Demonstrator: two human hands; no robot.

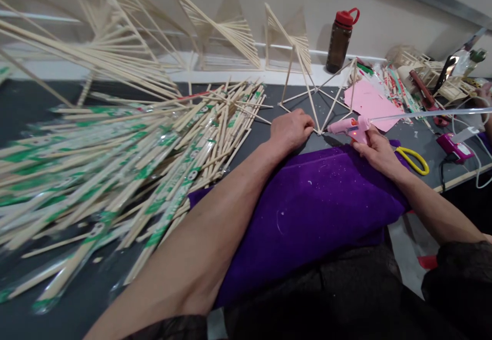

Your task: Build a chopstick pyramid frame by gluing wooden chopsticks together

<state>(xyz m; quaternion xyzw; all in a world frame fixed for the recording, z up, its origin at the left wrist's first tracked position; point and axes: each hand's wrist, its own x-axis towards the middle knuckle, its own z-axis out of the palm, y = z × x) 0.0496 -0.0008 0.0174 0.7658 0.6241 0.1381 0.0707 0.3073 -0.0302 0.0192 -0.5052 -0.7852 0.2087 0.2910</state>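
My right hand (376, 150) grips a pink hot glue gun (359, 128), a long clear glue stick (426, 116) trailing from its back. The gun's nozzle is at the near bottom corner of an open frame of wooden chopsticks (310, 99). My left hand (292, 131) has its fingers curled closed on a bottom stick of that frame, just left of the corner. The fingertips partly hide the stick. Beneath my forearms a folded purple cloth (307, 201) lies along the table edge, dotted with small pale specks.
Wrapped and loose chopsticks (165, 160) pile up on the left. Twisted stick models (230, 37) stand along the wall, beside a dark bottle with a red lid (340, 40). Pink paper (371, 104), yellow-handled scissors (413, 160) and a purple power socket (455, 147) with cables lie right.
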